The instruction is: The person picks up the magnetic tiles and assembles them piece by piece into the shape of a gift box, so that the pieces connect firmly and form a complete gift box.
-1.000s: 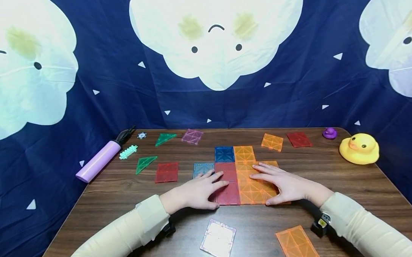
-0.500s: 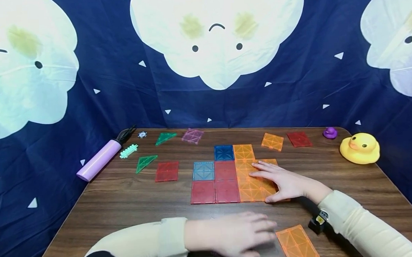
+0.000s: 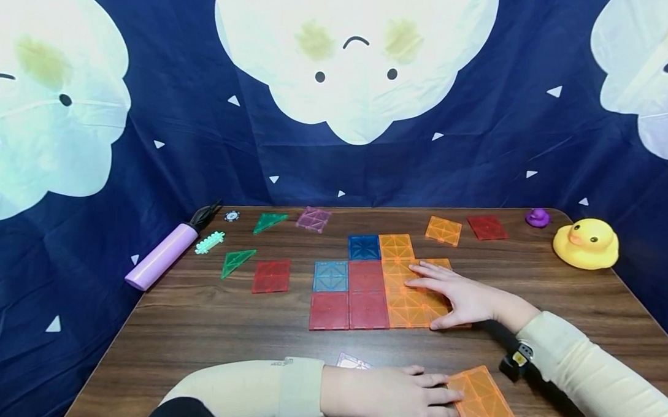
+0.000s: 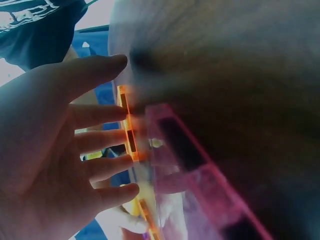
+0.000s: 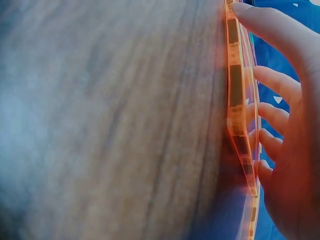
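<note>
My left hand (image 3: 401, 393) lies low over the near table, its fingertips at the left edge of a loose orange magnetic tile (image 3: 481, 396). In the left wrist view its fingers (image 4: 107, 162) are straight and overlap that tile's edge. A pale pink-edged clear tile (image 3: 353, 360) is mostly hidden behind this hand; its pink rim (image 4: 195, 175) looms close in the left wrist view. My right hand (image 3: 464, 296) rests with spread fingers on joined orange tiles (image 3: 402, 304). These adjoin red tiles (image 3: 367, 308), a light blue tile (image 3: 330, 276) and a dark blue tile (image 3: 363, 248).
Left lie a red tile (image 3: 271, 276), green triangles (image 3: 237, 262), a mint toy piece (image 3: 210, 242) and a lilac cylinder (image 3: 161, 257). Behind are a purple tile (image 3: 313, 219), an orange tile (image 3: 443, 230) and a red tile (image 3: 487, 228). A yellow duck (image 3: 586, 246) stands right.
My left hand has left the red tiles and swept toward me and right, over the clear tile to the loose orange tile. The right hand stays on the orange tiles.
</note>
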Available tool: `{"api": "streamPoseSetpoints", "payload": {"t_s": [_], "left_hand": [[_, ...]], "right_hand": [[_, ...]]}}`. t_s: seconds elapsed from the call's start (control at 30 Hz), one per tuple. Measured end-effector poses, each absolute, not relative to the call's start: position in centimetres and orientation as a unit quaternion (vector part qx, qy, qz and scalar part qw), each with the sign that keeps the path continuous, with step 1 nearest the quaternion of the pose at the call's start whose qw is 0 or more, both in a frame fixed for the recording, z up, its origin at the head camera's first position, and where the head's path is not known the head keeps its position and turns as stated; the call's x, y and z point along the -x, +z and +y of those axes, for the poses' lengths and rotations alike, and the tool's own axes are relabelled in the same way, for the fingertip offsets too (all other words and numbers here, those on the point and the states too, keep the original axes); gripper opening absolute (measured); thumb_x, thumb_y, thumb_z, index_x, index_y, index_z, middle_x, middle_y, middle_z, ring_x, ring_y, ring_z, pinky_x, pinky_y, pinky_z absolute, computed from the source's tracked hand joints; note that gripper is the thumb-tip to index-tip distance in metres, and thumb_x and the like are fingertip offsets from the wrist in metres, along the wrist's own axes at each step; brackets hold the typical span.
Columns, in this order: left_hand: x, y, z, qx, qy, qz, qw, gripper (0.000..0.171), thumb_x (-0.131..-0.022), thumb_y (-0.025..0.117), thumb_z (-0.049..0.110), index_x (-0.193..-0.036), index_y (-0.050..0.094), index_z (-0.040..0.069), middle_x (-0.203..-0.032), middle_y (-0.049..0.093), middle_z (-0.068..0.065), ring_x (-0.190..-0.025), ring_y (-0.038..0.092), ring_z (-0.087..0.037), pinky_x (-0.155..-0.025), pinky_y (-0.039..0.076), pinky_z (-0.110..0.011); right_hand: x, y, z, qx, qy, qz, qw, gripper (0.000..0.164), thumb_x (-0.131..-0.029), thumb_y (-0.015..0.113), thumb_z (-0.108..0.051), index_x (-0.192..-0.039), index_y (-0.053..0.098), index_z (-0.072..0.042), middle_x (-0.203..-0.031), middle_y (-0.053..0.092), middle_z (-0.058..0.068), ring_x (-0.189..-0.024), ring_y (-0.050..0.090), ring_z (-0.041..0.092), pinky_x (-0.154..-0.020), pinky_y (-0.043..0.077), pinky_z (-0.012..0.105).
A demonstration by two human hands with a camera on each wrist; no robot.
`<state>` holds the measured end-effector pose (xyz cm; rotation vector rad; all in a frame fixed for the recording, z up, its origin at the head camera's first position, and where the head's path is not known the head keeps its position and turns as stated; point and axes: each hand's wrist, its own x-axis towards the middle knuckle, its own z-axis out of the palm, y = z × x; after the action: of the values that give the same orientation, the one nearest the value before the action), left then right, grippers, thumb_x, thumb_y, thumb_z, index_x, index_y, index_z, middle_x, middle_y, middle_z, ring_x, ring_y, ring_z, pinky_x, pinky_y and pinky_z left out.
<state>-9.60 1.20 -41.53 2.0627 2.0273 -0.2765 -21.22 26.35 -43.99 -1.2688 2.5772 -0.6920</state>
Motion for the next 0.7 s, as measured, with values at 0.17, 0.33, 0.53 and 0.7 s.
{"api": "streamPoseSetpoints", "payload": {"t_s": [0.17, 0.33, 0.53, 0.7], "left_hand": [[9.9, -41.2, 0.4, -0.688, -0.092, 0.710, 0.120, 0.061, -0.107, 0.040, 0.052, -0.163, 0.027, 0.029, -0.163, 0.030, 0.005, -0.149, 0.023, -0.013, -0.117, 0.026, -0.028], [10.0, -40.9, -1.0, -0.681, -0.108, 0.720, 0.077, 0.059, -0.105, 0.048, 0.052, -0.158, 0.039, 0.028, -0.158, 0.036, 0.002, -0.146, 0.030, -0.014, -0.115, 0.030, -0.030], [10.4, -40.4, -2.7, -0.654, -0.091, 0.748, 0.068, 0.062, -0.100, 0.059, 0.053, -0.153, 0.047, 0.024, -0.154, 0.042, -0.001, -0.143, 0.038, -0.015, -0.113, 0.034, -0.031], [10.8, -40.4, -3.5, -0.632, -0.088, 0.767, 0.070, 0.061, -0.100, 0.058, 0.054, -0.151, 0.050, 0.022, -0.154, 0.044, -0.003, -0.143, 0.039, -0.016, -0.113, 0.036, -0.034]], "right_hand": [[21.1, -43.8, 26.3, 0.430, -0.234, 0.867, 0.095, 0.084, -0.086, 0.079, -0.050, -0.155, 0.046, -0.015, -0.166, 0.023, 0.018, -0.150, 0.015, 0.048, -0.112, 0.018, 0.072], [21.2, -43.6, 26.3, 0.439, -0.235, 0.862, 0.093, 0.083, -0.087, 0.079, -0.047, -0.154, 0.046, -0.013, -0.165, 0.024, 0.020, -0.150, 0.016, 0.049, -0.112, 0.018, 0.071], [21.3, -43.7, 26.6, 0.448, -0.234, 0.859, 0.082, 0.069, -0.093, 0.075, -0.035, -0.153, 0.048, -0.013, -0.164, 0.028, 0.021, -0.149, 0.019, 0.048, -0.112, 0.021, 0.070], [21.5, -43.9, 26.7, 0.448, -0.234, 0.859, 0.077, 0.060, -0.098, 0.069, -0.029, -0.153, 0.049, -0.014, -0.163, 0.029, 0.021, -0.149, 0.020, 0.049, -0.111, 0.022, 0.071]]}}
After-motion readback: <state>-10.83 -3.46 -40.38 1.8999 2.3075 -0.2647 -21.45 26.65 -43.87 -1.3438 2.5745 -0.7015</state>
